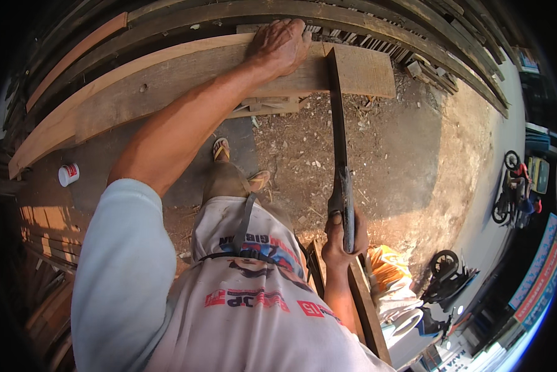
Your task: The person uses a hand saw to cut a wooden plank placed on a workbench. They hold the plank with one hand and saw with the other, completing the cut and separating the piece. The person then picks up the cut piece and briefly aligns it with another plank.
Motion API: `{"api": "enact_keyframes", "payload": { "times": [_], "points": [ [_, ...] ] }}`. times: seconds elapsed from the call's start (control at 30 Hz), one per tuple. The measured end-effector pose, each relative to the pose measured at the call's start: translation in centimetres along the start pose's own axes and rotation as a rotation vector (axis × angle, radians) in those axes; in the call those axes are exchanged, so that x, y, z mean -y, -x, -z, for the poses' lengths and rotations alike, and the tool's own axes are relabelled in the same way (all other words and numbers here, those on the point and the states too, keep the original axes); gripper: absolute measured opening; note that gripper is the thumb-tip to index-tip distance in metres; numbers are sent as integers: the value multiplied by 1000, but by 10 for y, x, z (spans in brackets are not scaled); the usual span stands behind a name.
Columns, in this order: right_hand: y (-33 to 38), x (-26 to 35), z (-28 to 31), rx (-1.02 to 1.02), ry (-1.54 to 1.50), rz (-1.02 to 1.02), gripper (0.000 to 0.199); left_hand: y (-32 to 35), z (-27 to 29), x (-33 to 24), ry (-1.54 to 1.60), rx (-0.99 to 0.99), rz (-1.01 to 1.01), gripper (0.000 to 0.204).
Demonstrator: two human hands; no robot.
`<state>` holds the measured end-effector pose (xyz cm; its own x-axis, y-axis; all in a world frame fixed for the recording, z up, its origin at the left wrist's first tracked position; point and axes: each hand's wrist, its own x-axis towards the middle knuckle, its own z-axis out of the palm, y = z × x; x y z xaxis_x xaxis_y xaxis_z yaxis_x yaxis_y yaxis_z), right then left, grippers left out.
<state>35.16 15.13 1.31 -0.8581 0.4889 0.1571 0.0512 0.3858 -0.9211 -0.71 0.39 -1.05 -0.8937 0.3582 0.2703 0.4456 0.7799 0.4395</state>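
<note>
A long, wide wooden plank (191,77) lies across the far side in front of me. My left hand (281,46) is closed over its far edge, knuckles up; the fingertips are hidden. In my right hand (348,239) is the handle of a handsaw (340,136), thumb along its side. The saw's narrow dark blade, seen nearly edge-on, reaches away from me and crosses the plank near its right end. A short section of plank (362,71) shows to the right of the blade. How deep the blade sits in the wood I cannot tell.
Stacked long boards (185,18) run behind the plank. A white tub (68,174) stands on the ground at the left. Wood chips litter the dirt floor (384,149). An orange and white sack (390,273) lies by my right arm; parked motorbikes (445,273) stand at the right.
</note>
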Motion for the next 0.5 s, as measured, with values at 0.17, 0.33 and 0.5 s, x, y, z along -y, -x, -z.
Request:
{"api": "enact_keyframes", "payload": {
  "times": [0.17, 0.33, 0.5],
  "points": [
    [-106, -7, -69, 0, -81, 104, 33, -18, 11, 8, 42, 59, 19, 38],
    [-101, -1, -71, 18, -128, -18, 31, -12, 3, 3, 41, 20, 21, 38],
    [-114, 38, -52, 83, -36, -55, 30, -9, 2, -3, 9, 50, 47, 39]
  ]
}}
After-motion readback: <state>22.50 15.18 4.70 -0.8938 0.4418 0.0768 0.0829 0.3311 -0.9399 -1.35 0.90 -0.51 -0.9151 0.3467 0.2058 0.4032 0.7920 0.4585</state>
